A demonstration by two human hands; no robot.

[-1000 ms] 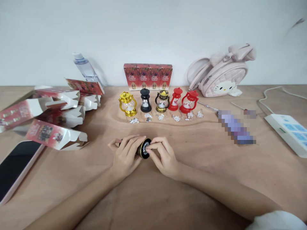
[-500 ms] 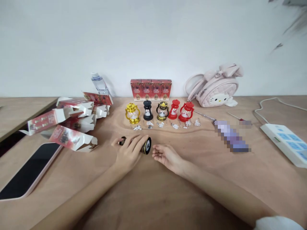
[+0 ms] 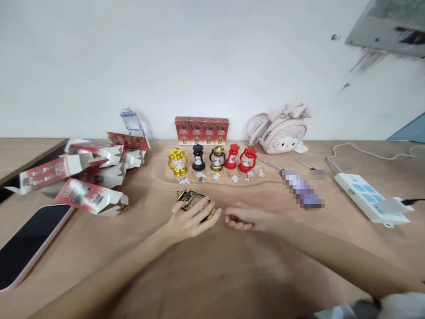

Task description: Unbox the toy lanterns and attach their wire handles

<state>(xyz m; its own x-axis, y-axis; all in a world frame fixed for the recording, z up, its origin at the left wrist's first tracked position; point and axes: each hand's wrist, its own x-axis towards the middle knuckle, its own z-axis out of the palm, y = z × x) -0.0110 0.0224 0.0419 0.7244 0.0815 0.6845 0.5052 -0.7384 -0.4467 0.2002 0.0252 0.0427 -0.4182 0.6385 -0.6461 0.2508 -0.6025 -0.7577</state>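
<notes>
A small black-and-gold lantern [image 3: 188, 198] lies on its side on the table, its top toward the left. My left hand [image 3: 191, 221] is wrapped over it from above, hiding much of its globe and base. Just right of the lantern's base, my right hand [image 3: 244, 217] is closed, with its fingers curled in and smeared by motion. Something small and dark shows among those fingers, too unclear to name. Behind the hands stand a gold lantern [image 3: 178, 163], a black lantern [image 3: 198, 158], a bronze lantern [image 3: 218, 159] and two red lanterns [image 3: 247, 160].
Small white pieces [image 3: 215, 177] lie before the lanterns. Red boxes [image 3: 195, 130] stand by the wall, near a pink bag [image 3: 283, 130]. Opened cartons [image 3: 89, 195], a bottle [image 3: 131, 122] and a phone [image 3: 33, 246] are left; screwdrivers [image 3: 270, 164] and a power strip [image 3: 365, 195] are right.
The lantern under my left hand has turned, so its side frame shows and its base end no longer faces me. My right hand has gone from loosely open to closed. The view has shifted right.
</notes>
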